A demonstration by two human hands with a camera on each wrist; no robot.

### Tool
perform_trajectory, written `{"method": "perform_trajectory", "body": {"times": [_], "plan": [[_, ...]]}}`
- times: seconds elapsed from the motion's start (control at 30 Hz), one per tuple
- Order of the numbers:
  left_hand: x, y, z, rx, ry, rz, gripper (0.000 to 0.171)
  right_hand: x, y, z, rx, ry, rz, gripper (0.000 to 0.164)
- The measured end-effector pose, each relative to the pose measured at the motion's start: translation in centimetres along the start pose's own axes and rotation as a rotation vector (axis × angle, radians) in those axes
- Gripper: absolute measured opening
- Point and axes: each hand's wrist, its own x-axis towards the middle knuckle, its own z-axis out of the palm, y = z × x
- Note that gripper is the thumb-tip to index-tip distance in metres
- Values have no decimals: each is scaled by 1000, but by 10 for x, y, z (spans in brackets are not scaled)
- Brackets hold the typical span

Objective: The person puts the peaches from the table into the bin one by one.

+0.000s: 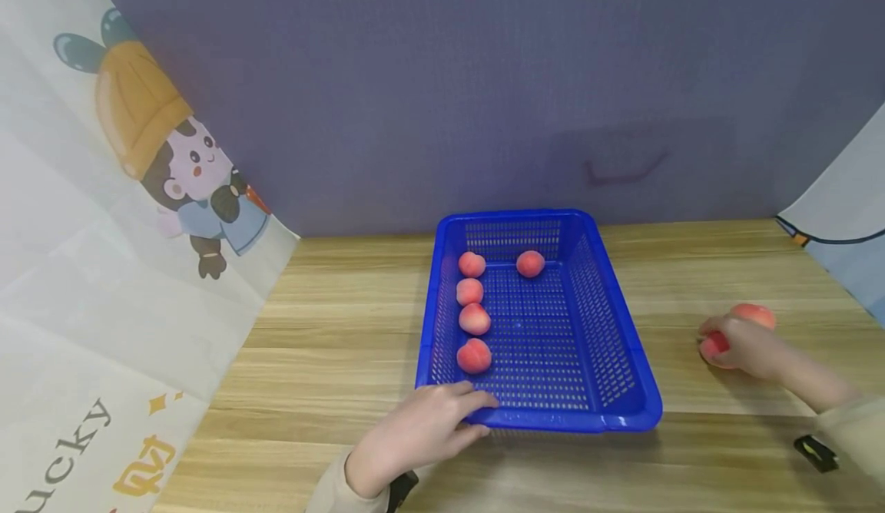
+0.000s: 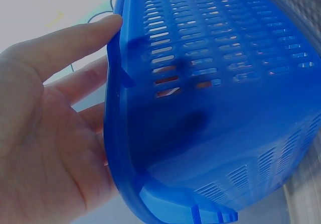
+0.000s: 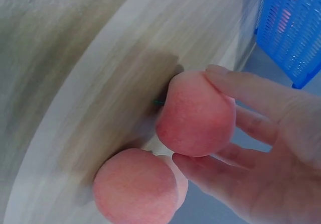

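Closest to the right wrist camera, a peach [image 3: 198, 113] sits pinched between the thumb and fingers of the right hand [image 1: 748, 345], low over the table; I cannot tell whether it touches the wood. Just beyond it, at about two o'clock from the head view, lies another peach [image 1: 755, 314], and the right wrist view shows what looks like a third, mostly hidden behind that one.

At nine o'clock from this hand stands the blue basket [image 1: 628, 344], upright. Four peaches [image 1: 474, 319] line its nine-o'clock wall and a fifth peach [image 1: 531, 264] lies towards twelve. At the basket's seven o'clock, the left hand [image 1: 437, 419] grips its rim.

By my reading the gathering is well along: five are in, while the pinched peach and at least one more remain outside. Farther out, the grey panel [image 1: 415, 91] rises at twelve.
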Motion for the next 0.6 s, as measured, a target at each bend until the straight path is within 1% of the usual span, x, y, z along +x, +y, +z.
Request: {"method": "perform_trajectory", "body": {"times": [0.17, 0.4, 0.6], "plan": [[0, 0, 0, -13, -1, 1, 25, 0, 1, 2, -1, 3, 14, 25], [0, -1, 1, -12, 9, 8, 25, 0, 1, 2, -10, 19, 28, 26], [0, 0, 1, -15, 5, 4, 25, 1, 0, -2, -3, 2, 43, 28]]}}
